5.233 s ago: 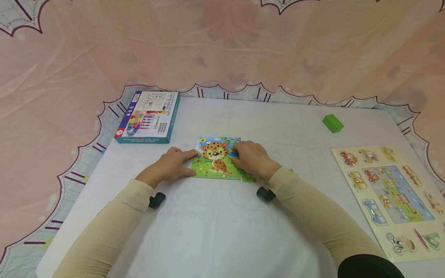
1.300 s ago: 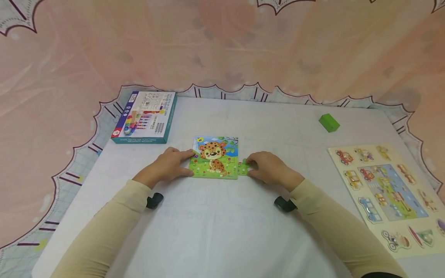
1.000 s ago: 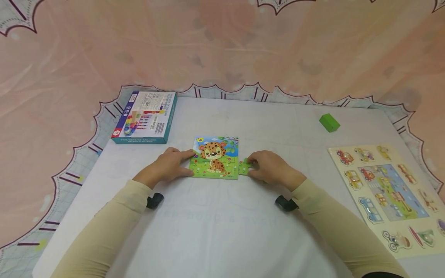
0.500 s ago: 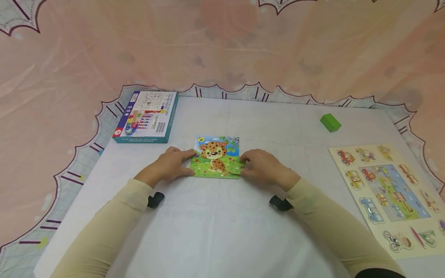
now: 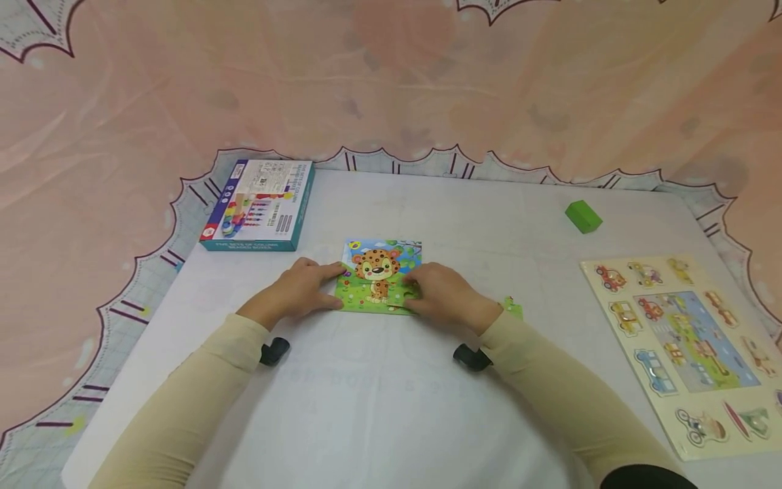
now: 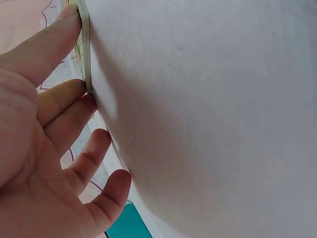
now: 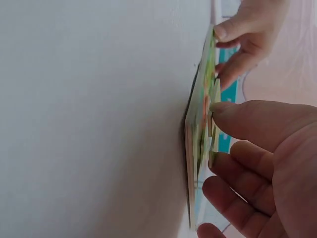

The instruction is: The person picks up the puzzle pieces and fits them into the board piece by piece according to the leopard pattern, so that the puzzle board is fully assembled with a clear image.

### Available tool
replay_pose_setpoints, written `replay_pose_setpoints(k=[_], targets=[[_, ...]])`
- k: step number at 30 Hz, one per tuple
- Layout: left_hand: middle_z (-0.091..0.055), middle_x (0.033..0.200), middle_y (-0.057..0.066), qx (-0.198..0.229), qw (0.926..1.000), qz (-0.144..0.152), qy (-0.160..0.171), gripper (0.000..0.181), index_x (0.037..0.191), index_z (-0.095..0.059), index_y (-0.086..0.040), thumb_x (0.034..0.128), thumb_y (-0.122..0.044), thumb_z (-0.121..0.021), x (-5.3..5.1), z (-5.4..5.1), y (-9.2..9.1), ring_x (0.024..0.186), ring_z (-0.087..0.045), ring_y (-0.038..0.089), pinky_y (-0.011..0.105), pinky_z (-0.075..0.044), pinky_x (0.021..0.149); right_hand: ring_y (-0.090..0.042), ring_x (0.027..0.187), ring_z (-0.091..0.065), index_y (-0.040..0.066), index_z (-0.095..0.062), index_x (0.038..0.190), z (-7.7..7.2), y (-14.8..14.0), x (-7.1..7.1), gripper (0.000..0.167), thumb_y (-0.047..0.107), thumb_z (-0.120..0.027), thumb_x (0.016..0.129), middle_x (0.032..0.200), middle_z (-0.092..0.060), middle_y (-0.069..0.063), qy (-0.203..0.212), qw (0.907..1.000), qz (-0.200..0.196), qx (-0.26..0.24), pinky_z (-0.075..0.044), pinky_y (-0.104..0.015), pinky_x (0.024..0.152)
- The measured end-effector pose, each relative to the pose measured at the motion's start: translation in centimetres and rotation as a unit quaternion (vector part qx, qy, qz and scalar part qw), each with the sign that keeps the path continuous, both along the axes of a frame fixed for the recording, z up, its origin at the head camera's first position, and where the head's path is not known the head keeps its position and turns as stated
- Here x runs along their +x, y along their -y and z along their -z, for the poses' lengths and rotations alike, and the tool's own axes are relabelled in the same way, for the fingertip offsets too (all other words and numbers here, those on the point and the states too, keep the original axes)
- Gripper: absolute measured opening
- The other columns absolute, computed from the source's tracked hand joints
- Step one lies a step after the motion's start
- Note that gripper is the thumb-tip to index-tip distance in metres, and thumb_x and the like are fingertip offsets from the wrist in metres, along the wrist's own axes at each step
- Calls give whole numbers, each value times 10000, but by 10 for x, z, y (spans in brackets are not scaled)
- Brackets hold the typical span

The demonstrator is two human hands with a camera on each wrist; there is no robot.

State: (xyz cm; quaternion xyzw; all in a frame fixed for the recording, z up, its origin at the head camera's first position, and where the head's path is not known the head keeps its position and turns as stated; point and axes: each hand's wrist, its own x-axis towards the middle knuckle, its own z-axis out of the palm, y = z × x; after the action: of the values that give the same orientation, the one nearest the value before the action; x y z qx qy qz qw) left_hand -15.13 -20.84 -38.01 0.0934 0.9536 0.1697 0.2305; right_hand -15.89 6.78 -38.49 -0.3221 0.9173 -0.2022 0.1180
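A square leopard jigsaw puzzle lies flat on the white table, its leopard picture face up. My left hand rests at its left edge, with thumb and forefinger touching the edge and the other fingers loosely bent. My right hand pinches a small green puzzle piece between thumb and fingers, over the puzzle's lower right part. In the right wrist view the piece is tilted just above the puzzle's surface; whether it touches cannot be told. Another green puzzle piece lies beside the right cuff, partly hidden by the sleeve.
A teal-sided box lies at the back left of the table. A green block sits at the back right. Closer on the right is a pale board with vehicle pictures.
My right hand has moved left from beside the puzzle to above its lower right part, carrying the green piece. The other green piece now shows by the cuff. My left hand has stayed put.
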Motion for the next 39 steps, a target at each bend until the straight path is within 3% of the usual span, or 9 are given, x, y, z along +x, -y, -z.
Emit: replay_pose_setpoints(k=[11,22,28,39], targets=[[-472,1417,207,-11,10000,-24,-32,764,1541,-424,-184,885,-359,-774,0,1,-1,1306,-356,384,575,-378,1037,-254,1052,-603,-8,-680,1156,1,21,0,303,181,-697,920,1104,-684,-91,-80,9995,-287,-114,-450,-388,978],[-475,1418,205,-32,10000,-12,-47,770,1544,-419,-186,886,-374,-771,-1,2,1,1298,-363,382,574,-385,1028,-215,928,-557,31,-667,1093,5,40,1,210,159,-692,928,980,-642,-46,-78,9995,-228,-220,-460,-363,884],[-483,1416,200,-17,10000,31,-79,768,1542,-422,-182,885,-375,-772,-2,4,1,1296,-364,383,578,-388,1023,-227,980,-587,36,-679,1103,7,47,2,214,169,-687,935,1024,-674,-55,-289,9991,-190,-232,-455,-368,926],[-506,1397,188,12,9999,23,-107,762,1538,-429,-175,884,-360,-776,-1,2,0,1283,-368,364,549,-393,1022,-224,1074,-583,72,-682,1111,8,57,1,209,205,-685,951,1079,-683,-33,-295,9993,-167,-172,-440,-362,967]])
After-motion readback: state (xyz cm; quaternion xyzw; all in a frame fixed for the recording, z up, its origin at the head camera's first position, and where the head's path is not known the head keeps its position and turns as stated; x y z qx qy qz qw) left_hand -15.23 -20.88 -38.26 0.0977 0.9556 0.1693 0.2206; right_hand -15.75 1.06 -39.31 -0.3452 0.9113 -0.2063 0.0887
